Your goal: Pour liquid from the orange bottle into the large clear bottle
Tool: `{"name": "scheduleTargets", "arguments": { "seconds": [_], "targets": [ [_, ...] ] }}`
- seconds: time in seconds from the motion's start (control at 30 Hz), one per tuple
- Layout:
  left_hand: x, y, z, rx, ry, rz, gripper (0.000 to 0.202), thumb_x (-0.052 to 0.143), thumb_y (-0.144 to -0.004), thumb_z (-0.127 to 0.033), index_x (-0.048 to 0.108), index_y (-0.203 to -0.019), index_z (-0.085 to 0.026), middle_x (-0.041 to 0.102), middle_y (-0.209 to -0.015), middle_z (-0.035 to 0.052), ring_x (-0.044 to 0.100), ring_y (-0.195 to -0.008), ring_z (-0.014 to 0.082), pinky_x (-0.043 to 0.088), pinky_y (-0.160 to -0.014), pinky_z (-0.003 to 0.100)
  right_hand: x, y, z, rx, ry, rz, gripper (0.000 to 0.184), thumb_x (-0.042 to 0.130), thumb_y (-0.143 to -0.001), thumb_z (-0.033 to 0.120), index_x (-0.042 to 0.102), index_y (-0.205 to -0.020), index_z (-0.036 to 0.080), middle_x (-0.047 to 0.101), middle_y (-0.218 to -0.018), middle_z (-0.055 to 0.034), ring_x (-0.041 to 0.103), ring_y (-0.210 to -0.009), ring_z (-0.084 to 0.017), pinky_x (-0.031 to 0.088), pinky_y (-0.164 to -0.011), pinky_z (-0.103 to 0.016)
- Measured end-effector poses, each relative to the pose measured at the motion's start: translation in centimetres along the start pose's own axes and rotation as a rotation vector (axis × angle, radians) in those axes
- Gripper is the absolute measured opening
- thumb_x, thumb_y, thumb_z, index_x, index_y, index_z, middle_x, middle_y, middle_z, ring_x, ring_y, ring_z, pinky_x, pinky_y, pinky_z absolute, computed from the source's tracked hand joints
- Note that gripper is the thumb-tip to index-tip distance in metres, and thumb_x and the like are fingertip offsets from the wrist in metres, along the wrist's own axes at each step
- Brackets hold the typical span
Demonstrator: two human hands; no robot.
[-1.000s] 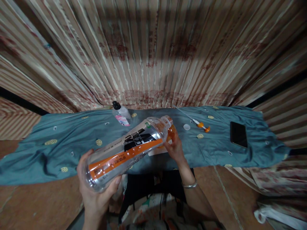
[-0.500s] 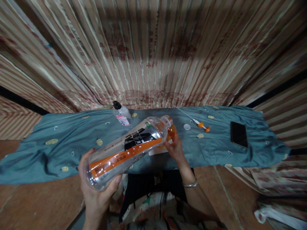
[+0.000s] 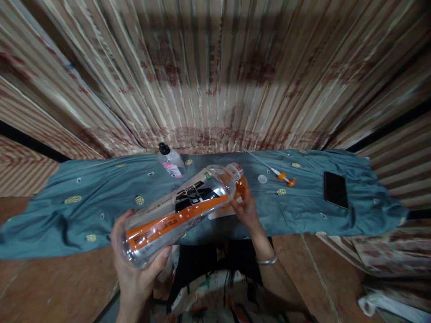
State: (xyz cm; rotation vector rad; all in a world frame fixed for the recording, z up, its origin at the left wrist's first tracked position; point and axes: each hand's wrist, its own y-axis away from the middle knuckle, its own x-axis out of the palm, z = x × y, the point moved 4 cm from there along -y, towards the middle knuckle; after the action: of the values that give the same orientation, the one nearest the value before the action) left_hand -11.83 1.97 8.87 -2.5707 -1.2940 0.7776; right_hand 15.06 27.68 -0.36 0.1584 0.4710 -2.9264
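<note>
My left hand [image 3: 136,264] grips the base of a large clear plastic bottle [image 3: 178,211] with an orange and black label. The bottle is tilted, its open mouth pointing up and right. Its neck rests against a small orange container [image 3: 240,188] that my right hand [image 3: 247,211] holds over the blue cloth [image 3: 101,197]. A white bottle cap [image 3: 261,179] lies on the cloth just right of that hand. Under the bottle a white flat thing shows partly; I cannot make it out.
A small clear bottle with a black cap and pink label [image 3: 170,160] stands at the cloth's back edge. An orange-tipped pump tube [image 3: 281,175] and a black phone [image 3: 335,189] lie to the right. A striped curtain [image 3: 215,72] hangs behind.
</note>
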Motion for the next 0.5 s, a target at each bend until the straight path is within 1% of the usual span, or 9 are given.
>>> {"name": "scheduleTargets", "arguments": {
  "seconds": [0.17, 0.3, 0.4, 0.5],
  "targets": [
    [0.26, 0.17, -0.23, 0.009, 0.011, 0.007, 0.100, 0.107, -0.077, -0.061, 0.067, -0.165, -0.034, 0.071, -0.161, 0.0160, 0.078, -0.142, 0.0470, 0.066, -0.125, 0.066, -0.12, -0.01, -0.10, -0.005, 0.002, -0.003, 0.065, 0.100, -0.093, 0.056, 0.075, -0.148, 0.030, 0.094, -0.136, -0.0118, 0.093, -0.124, -0.037, 0.078, -0.107, -0.050],
    [0.26, 0.22, -0.14, 0.005, 0.010, 0.009, 0.100, 0.107, -0.077, -0.060, 0.067, -0.165, -0.034, 0.071, -0.162, 0.0164, 0.077, -0.143, 0.0484, 0.065, -0.126, 0.068, -0.20, 0.06, -0.26, 0.004, 0.014, 0.004, 0.068, 0.100, -0.094, 0.055, 0.074, -0.151, 0.029, 0.093, -0.138, -0.0133, 0.092, -0.127, -0.038, 0.077, -0.109, -0.051],
    [0.35, 0.19, -0.21, 0.020, -0.002, 0.016, 0.101, 0.106, -0.077, -0.062, 0.066, -0.165, -0.033, 0.071, -0.162, 0.0165, 0.078, -0.142, 0.0483, 0.066, -0.125, 0.068, -0.18, 0.09, -0.40, 0.001, 0.000, 0.010, 0.068, 0.099, -0.095, 0.055, 0.073, -0.152, 0.029, 0.093, -0.139, -0.0133, 0.091, -0.129, -0.038, 0.076, -0.112, -0.051],
    [0.36, 0.19, -0.38, 0.044, -0.014, 0.017, 0.100, 0.105, -0.079, -0.063, 0.065, -0.166, -0.034, 0.071, -0.162, 0.0159, 0.078, -0.142, 0.0474, 0.067, -0.123, 0.066, -0.15, 0.09, -0.44, -0.003, -0.004, 0.006, 0.066, 0.098, -0.095, 0.055, 0.073, -0.151, 0.029, 0.093, -0.137, -0.0127, 0.092, -0.128, -0.037, 0.076, -0.111, -0.051]
  ]
}}
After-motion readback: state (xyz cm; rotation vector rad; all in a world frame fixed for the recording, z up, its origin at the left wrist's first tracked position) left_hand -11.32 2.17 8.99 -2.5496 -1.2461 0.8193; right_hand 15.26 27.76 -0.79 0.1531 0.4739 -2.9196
